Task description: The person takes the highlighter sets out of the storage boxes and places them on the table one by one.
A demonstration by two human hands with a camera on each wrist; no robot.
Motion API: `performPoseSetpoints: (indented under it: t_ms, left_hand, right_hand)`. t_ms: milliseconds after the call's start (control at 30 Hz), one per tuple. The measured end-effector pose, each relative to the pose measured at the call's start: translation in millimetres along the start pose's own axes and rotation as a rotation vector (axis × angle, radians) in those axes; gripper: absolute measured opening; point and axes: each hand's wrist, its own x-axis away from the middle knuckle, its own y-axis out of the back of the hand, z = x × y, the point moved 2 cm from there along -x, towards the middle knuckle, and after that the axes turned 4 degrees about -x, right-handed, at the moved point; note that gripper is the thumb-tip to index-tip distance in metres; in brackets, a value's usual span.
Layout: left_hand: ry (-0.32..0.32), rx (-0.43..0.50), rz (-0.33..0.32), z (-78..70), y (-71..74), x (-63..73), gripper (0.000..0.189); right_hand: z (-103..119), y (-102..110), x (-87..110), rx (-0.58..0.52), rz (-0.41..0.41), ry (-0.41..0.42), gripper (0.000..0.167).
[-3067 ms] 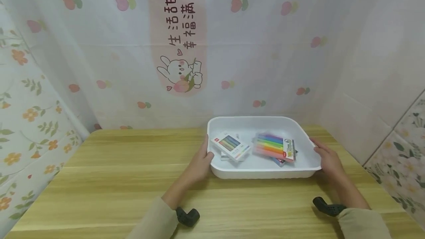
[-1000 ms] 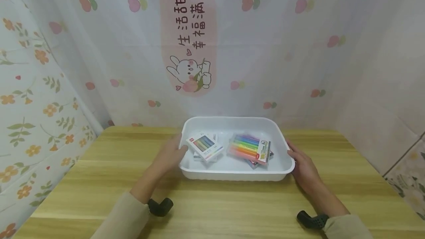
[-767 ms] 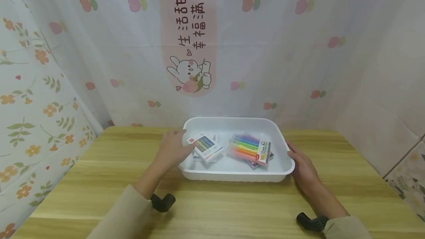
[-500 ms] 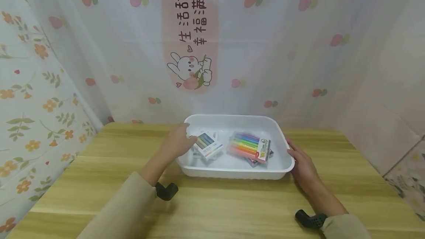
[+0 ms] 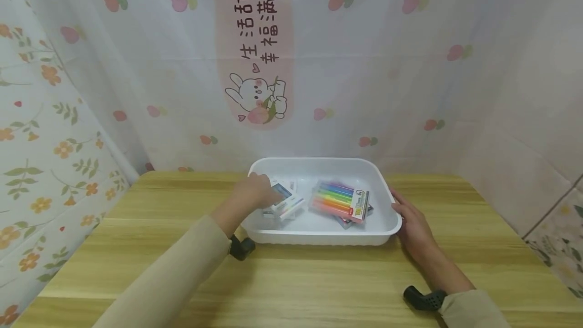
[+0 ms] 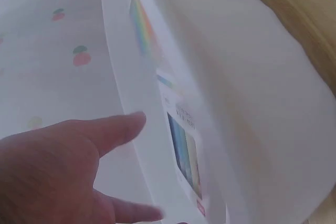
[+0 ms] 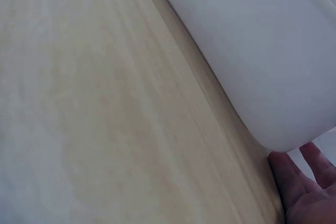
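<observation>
A white plastic tray [image 5: 319, 239] stands on the table with stationery packs in it. My left hand [image 5: 255, 191] reaches over the tray's left rim, above a white box [image 5: 291, 207] whose window shows coloured sticks. In the left wrist view, the fingers of that hand [image 6: 58, 166] are spread and extended beside the box [image 6: 184, 150]. My right hand [image 5: 414, 224] holds the tray's right end at the rim; the right wrist view has its fingers [image 7: 286, 174] at the tray's corner. A clear pack of rainbow-coloured pens [image 5: 337, 200] lies in the tray's right half.
Another flat white pack [image 5: 290, 185] lies partly under the windowed box, and a darker pack [image 5: 346, 223] under the pens. The wooden table [image 5: 150, 227] extends to both sides. A patterned curtain [image 5: 191, 90] hangs right behind the tray.
The tray has shifted left along the table with both hands on it. Since then my left hand has left the rim and moved right, over the white box. My right hand stays at the rim.
</observation>
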Motion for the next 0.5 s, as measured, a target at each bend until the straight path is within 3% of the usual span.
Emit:
performPoseSetpoints:
  t_ms: [167, 500]
  left_hand:
    - [0.044, 0.002, 0.025, -4.4, 0.2, -1.9, 0.089]
    - [0.038, -0.003, 0.033, -4.4, -8.2, -11.1, 0.087]
  right_hand:
    - [0, -2, -0.7, 0.014, 0.001, -0.007, 0.059]
    - [0, 0, -0.4, 0.037, -0.001, -0.018, 0.057]
